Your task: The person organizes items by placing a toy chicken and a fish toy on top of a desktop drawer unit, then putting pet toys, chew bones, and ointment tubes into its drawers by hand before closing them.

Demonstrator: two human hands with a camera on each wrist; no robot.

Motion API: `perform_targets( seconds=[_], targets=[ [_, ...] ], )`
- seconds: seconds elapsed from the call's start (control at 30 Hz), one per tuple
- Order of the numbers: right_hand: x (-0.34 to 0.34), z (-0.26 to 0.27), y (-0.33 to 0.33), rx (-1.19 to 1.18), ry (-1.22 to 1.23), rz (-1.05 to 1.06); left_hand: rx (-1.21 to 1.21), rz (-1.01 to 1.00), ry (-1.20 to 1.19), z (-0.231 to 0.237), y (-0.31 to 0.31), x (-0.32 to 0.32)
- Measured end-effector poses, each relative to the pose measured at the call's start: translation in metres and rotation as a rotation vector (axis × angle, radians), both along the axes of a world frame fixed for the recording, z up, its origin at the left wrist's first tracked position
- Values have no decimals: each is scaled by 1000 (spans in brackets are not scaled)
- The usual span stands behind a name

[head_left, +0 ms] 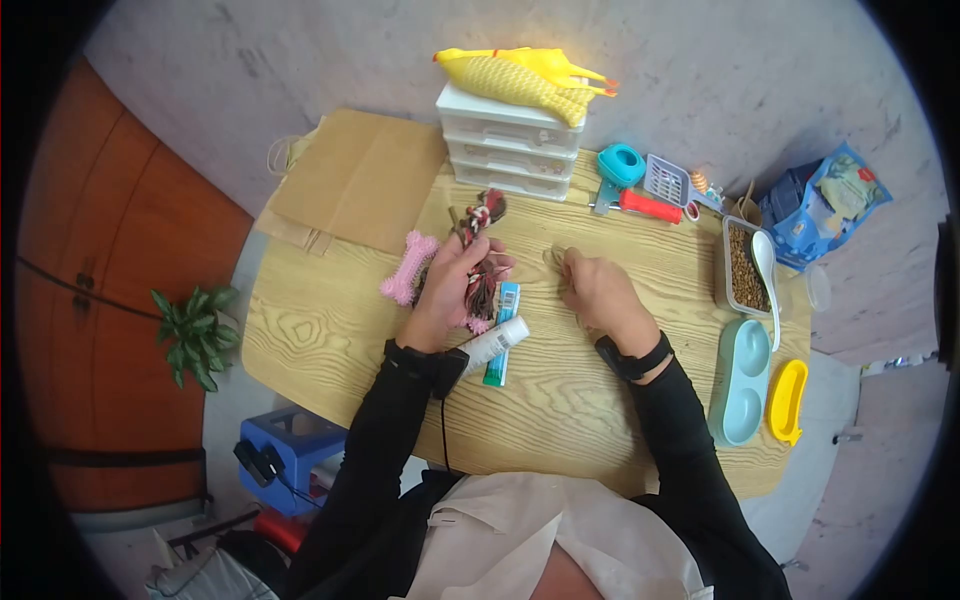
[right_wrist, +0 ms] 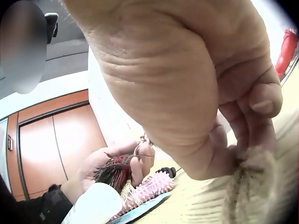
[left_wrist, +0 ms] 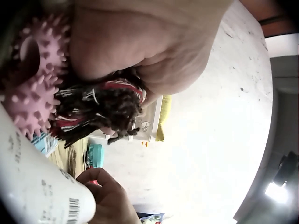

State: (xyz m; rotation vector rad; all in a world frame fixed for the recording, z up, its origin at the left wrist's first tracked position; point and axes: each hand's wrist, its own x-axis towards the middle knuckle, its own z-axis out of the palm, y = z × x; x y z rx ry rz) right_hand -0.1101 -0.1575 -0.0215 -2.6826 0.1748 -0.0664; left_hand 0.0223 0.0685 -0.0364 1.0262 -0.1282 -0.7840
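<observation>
A dark, red and white rope toy [head_left: 480, 285] with frayed ends lies in the left hand [head_left: 445, 290], whose fingers curl round it. Its tassel [left_wrist: 98, 109] hangs below the palm in the left wrist view. The right hand [head_left: 605, 295], over the table to the right, pinches a blurred beige, string-like piece [right_wrist: 254, 177] between thumb and fingers. Beside the left hand are a pink spiky bone toy [head_left: 408, 268], a white tube [head_left: 493, 345] and a blue-green packet [head_left: 508, 300]. The left palm hides part of the rope.
Brown paper bags [head_left: 350, 180] lie at the back left, next to white drawers [head_left: 510, 150] topped by a yellow toy [head_left: 530, 80]. On the right stand a kibble container [head_left: 742, 268] with a white spoon [head_left: 767, 275], a pale blue double bowl [head_left: 740, 385] and a yellow dish [head_left: 787, 400].
</observation>
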Motion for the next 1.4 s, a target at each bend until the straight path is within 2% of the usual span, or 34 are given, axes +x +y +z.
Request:
perform_targets(
  seconds=[0.03,0.1,0.17,0.2,0.27,0.37,0.43,0.5,0.53,0.57,0.6,0.67,0.7,0.77,0.83,0.9,0.97,1.03,1.1,1.17,1.3,1.4],
  targets=[
    [0,5,3,72,-28,16,19,-65,-16,0,6,1],
    [9,8,7,137,-53,53,-42,-20,-62,-2,5,-4],
    [18,10,10,615,-30,-104,-100,20,-109,2,2,-9],
    [23,11,14,607,-21,-89,-72,-2,-131,4,2,-10],
    [35,17,30,948,-123,-30,-30,-11,-163,9,2,-15],
    [54,25,52,1028,-115,98,-91,-16,-267,12,2,-13],
    [63,40,67,1084,-93,88,-128,33,-211,11,9,-10],
    [71,46,69,1137,-64,79,7,242,-346,5,19,2],
    [77,43,67,1027,-94,68,-77,242,-202,19,27,8],
    [83,46,66,917,-129,57,-86,247,-202,26,35,13],
    [88,49,67,909,-128,57,-134,342,-138,32,44,17],
    [98,61,77,358,-145,196,-202,501,-91,32,51,23],
    [106,58,81,354,-145,193,-206,498,-90,28,52,27],
    [122,45,89,153,-460,573,-230,520,-100,22,53,33],
    [134,34,92,135,-375,625,-232,506,-108,19,53,34],
    [146,16,89,-30,-109,603,-163,469,-94,15,53,34],
    [147,19,90,-130,-81,603,-216,476,-77,18,52,33],
    [141,19,89,-331,-95,559,-205,489,-13,22,51,31],
    [135,16,87,-380,-101,554,-230,477,-32,20,50,28],
    [126,21,90,-556,-76,533,-303,519,-70,16,47,28],
    [128,13,81,-497,-109,537,-279,514,-137,12,45,29],
    [120,32,75,-482,-58,530,-198,543,-137,14,46,27]
  ],
)
